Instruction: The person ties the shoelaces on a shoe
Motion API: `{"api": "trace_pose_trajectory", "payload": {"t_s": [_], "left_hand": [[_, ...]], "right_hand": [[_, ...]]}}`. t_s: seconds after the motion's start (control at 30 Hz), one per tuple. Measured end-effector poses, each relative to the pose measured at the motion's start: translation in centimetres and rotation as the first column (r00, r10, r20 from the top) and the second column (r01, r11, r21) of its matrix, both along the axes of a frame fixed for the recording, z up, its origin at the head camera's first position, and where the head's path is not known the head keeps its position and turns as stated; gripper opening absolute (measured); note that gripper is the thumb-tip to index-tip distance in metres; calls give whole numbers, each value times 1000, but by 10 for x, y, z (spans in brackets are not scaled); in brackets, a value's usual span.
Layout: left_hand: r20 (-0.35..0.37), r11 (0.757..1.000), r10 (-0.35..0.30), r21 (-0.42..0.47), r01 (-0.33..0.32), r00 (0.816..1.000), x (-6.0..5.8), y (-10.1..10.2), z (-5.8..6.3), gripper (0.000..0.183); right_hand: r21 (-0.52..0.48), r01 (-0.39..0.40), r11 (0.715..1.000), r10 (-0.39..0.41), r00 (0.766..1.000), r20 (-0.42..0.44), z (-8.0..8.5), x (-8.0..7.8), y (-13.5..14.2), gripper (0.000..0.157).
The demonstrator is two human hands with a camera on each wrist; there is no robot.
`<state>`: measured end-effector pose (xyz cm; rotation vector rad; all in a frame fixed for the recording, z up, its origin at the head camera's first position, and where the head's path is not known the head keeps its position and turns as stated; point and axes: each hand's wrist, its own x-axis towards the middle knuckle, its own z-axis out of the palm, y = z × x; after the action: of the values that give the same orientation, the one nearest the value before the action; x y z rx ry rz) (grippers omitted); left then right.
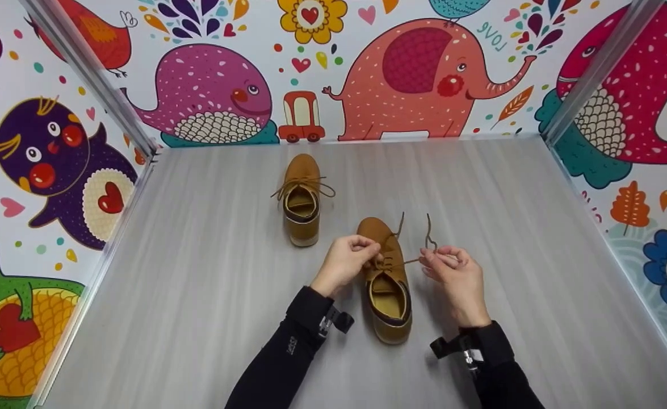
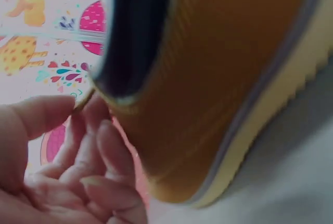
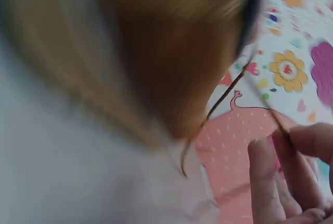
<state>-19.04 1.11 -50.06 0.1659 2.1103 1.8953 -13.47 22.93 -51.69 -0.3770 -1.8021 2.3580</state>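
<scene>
A tan lace-up shoe (image 1: pixel 393 329) with a dark collar stands on the grey surface, its toe pointing away from me. At its left side my left hand (image 1: pixel 345 262) pinches a brown lace between thumb and finger, visible in the left wrist view as a short piece of lace (image 2: pixel 85 100). On the other side, my right hand (image 1: pixel 459 281) pinches a lace (image 1: pixel 411 262) that stretches from the eyelets, its loose end (image 1: pixel 428 227) rising above the fingers. Another lace end (image 1: pixel 401 225) sticks out beside the toe. In the right wrist view the shoe (image 3: pixel 177 62) is blurred.
The matching shoe (image 1: pixel 303 230) stands farther back to the left, its laces tied in a bow (image 1: pixel 303 182). Panels printed with cartoon animals (image 1: pixel 407 85) enclose the grey surface (image 1: pixel 208 272) at the back and both sides, with metal rails (image 1: pixel 100 85) at the corners.
</scene>
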Motion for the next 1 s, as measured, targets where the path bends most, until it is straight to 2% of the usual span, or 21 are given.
{"api": "trace_pose_trajectory", "payload": {"t_s": [0.07, 0.17, 0.23, 0.3, 0.4, 0.6, 0.77, 1.0], "left_hand": [[54, 993, 22, 117, -28, 998, 1, 0, -3, 17], [90, 982, 44, 179, -59, 995, 4, -1, -6, 21], [100, 980, 55, 186, -73, 993, 6, -3, -8, 24], [107, 980, 62, 182, -81, 992, 8, -5, -9, 25], [118, 978, 68, 186, -90, 991, 10, -7, -12, 25], [142, 971, 88, 207, -117, 986, 11, -9, -16, 18], [160, 971, 118, 188, -147, 980, 9, -9, -17, 20], [144, 977, 132, 146, -153, 981, 9, -11, -17, 21]], "right_hand": [[-196, -23, 980, 34, 998, 56, 1, 0, 1, 25], [-411, -53, 910, 112, 986, 121, 4, 1, 4, 15], [-483, -80, 872, 172, 974, 148, 4, 2, 6, 10], [-506, -105, 856, 213, 964, 161, 5, 4, 7, 9], [-457, -131, 880, 226, 961, 158, 5, 6, 9, 10], [-358, -69, 931, 118, 986, 118, 7, 7, 14, 10], [-303, -33, 952, 61, 995, 85, 8, 5, 13, 7], [-229, 17, 973, 2, 997, 79, 9, 4, 15, 5]]}}
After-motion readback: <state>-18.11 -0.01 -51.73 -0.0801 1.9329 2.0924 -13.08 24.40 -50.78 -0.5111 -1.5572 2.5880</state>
